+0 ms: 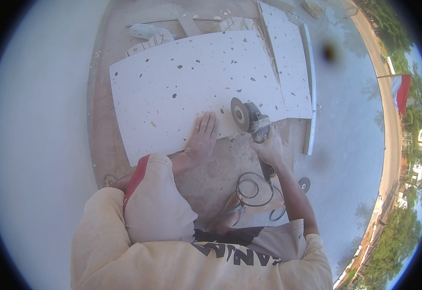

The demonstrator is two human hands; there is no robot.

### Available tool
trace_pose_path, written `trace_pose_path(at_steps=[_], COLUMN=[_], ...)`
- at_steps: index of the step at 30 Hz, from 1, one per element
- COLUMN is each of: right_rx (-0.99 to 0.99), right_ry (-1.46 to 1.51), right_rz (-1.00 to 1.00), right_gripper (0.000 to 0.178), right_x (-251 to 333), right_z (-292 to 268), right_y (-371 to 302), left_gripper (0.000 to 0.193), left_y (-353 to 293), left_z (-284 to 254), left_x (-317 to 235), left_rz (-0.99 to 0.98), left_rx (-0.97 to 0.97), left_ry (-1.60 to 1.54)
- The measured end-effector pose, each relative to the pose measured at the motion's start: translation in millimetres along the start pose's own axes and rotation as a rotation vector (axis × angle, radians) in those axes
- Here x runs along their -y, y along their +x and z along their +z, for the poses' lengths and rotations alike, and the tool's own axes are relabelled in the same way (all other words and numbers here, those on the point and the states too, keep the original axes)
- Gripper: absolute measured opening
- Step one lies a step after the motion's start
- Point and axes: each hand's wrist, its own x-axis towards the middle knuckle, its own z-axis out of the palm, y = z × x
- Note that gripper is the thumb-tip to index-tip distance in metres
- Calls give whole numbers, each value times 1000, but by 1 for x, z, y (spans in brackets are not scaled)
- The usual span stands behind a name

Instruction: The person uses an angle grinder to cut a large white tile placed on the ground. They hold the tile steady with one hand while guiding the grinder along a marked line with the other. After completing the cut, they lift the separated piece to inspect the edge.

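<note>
A large white slab with dark speckles point(165, 79) lies in front of me. My left hand point(203, 137) presses flat on its near edge, fingers stretched out and close together. In my right hand point(269, 149) is an angle grinder point(257, 121), gripped around its body. The grinder's disc point(240, 115) stands upright over the slab's near edge, just right of my left hand; whether it touches the slab I cannot tell. From the grinder's rear a dark cord point(249, 186) runs down in loops beside my foot.
A second speckled piece point(288, 58) lies along the right, with a pale straight strip point(310, 96) beside it. A loose disc point(304, 184) rests on the floor near my right forearm. Broken slab pieces point(150, 43) and a light-blue bottle-like object point(146, 31) lie beyond the slab.
</note>
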Motion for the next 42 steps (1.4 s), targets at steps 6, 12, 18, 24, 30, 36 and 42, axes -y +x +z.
trace_pose_path(at_steps=[6,12,18,24,30,36,42], right_rx=[-24,-24,-19,-9,-9,-16,-23], right_ry=[-35,-58,-71,-66,-76,-46,-18], right_rz=[-12,-9,-15,-7,-9,-24,-58], right_gripper=[71,73,74,76,77,76,76], right_x=[5,6,5,5,6,3,-2], right_z=[0,-1,0,2,1,3,0], right_y=[0,2,3,5,5,5,-2], left_gripper=[66,65,65,66,66,67,68], left_y=[0,0,1,0,0,-1,0], left_z=[-4,-1,-2,0,-1,1,2], left_x=[-1,0,-1,-1,0,1,1], left_rz=[-10,3,4,-3,10,17,13], left_rx=[6,-20,0,-13,14,16,15], left_ry=[-7,2,22,-7,8,25,49])
